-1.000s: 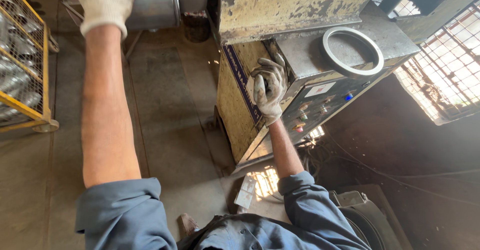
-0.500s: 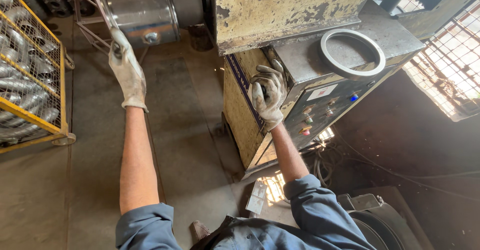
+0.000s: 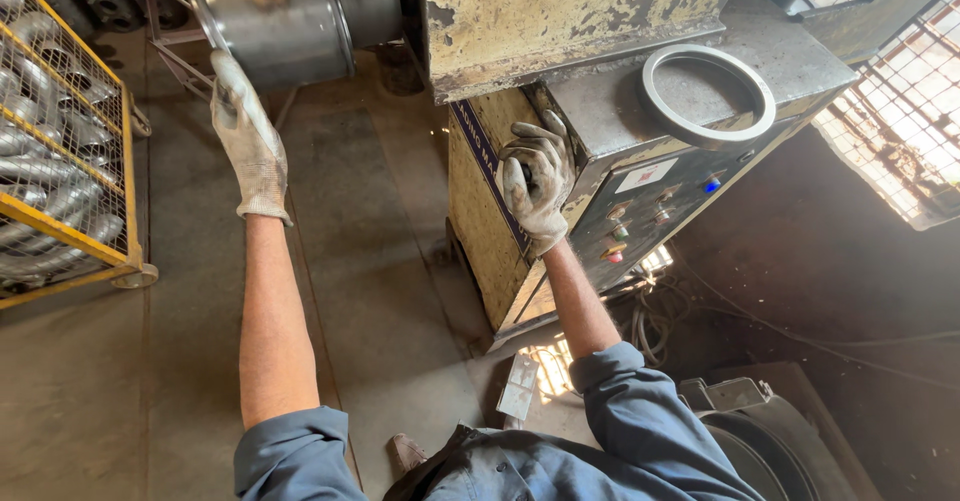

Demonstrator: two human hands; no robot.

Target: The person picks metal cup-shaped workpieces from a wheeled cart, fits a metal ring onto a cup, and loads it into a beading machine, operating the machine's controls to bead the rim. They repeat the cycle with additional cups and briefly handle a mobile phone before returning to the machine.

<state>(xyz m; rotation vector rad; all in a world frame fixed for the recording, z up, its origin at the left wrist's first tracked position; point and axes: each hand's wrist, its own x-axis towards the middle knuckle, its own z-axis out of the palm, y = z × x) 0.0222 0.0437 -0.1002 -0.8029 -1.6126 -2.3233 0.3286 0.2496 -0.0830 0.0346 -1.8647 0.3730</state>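
Left hand [image 3: 248, 146] grip touches steel cylinder [image 3: 290, 16] rim; right hand [image 3: 537, 183] clenches hidden knob

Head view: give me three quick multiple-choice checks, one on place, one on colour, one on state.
1. Where does the metal ring lie?
A on the machine's top
B on the floor
C in the cage

2. What colour is the cage frame?
A blue
B yellow
C red

3. What is the right hand doing?
A hanging free
B gripping the control box corner
C holding the ring

Answers: 1 A, it rests flat above the button panel. 2 B, yellow bars. 3 B, gloved fingers wrap the edge; the left hand touches the steel cylinder.
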